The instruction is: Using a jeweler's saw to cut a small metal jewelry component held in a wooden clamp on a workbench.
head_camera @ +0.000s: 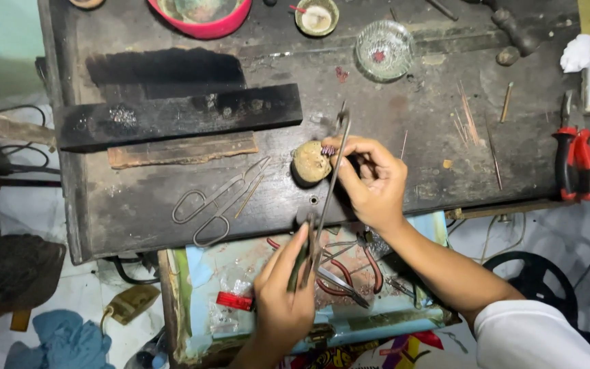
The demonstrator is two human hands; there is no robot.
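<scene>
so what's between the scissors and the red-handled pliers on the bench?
In the head view, between the scissors and the red-handled pliers lie the round tan lump, the right hand beside it, and thin sticks scattered on the dark benchtop.

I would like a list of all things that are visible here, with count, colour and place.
Workbench: one, dark worn wood, fills the upper view.
Wooden block: one, black, upper left of bench.
Scissors: one, grey metal, bench centre-left.
Round lump: one, tan, bench centre, beside the right fingers.
Glass dish: one, clear, top centre.
Bowl: one, pink, top edge.
Small cup: one, pale, top edge.
Pliers: one, red and black handles, right edge.
Thin sticks: several, brownish, right of bench.
Drawer tray: one, pale blue, below bench, holding tools.
Left hand: holds a thin dark tool.
Right hand: pinches a small piece at the lump.
</scene>
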